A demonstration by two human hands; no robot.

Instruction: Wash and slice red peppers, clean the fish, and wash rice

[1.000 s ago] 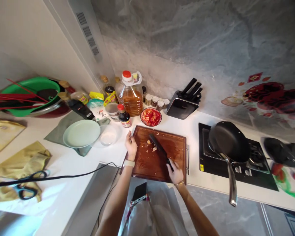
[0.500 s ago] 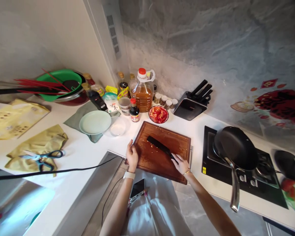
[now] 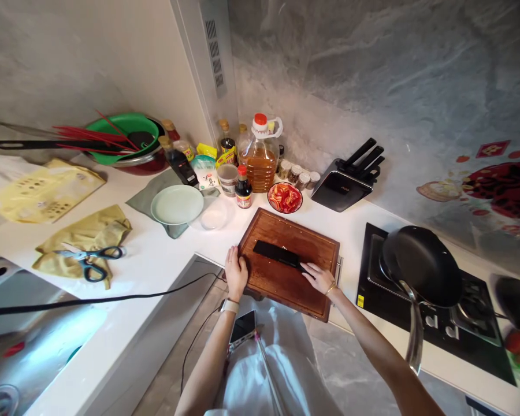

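— While you stand over there by the sink, can you see what the hands are doing?

— Yes, both are at the wooden cutting board, which sits on the white worktop just beside the hob. The left hand is curled over the board's left edge, gripping it. The right hand is closed on the handle of a dark knife.

— Is the knife raised?

— No, it lies flat on the board, blade pointing left and slightly away from the person, handle toward the board's right side. A few pale crumbs are scattered on the wood around it.

— What's behind the board?

— A small bowl of chopped red pieces, right at the far edge. A black knife block stands to its right against the wall. To its left stand a dark sauce bottle and a big oil jug with a red cap.

— And further along?

— A pale green plate rests on a cloth, well left of the board. Scissors lie on a yellow bag beyond that. On the hob there's a black frying pan, its handle pointing out over the worktop's front edge.
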